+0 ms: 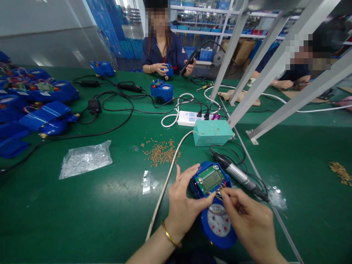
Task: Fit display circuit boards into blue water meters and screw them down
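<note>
A blue water meter lies on the green table in front of me, its round dial facing up. At its far end a green circuit board with a small display shows inside the open housing. My left hand is wrapped round the meter's left side, the thumb reaching in to the coloured wires below the board. My right hand pinches at the same spot, thumb and forefinger together beside the left thumb. A small shiny piece shows between the fingertips, too covered to name.
An electric screwdriver lies right of the meter. Beyond stand a turquoise box and a power strip. Brass screws lie scattered near a clear plastic bag. More blue meters fill the left. Metal posts rise right; co-workers sit opposite.
</note>
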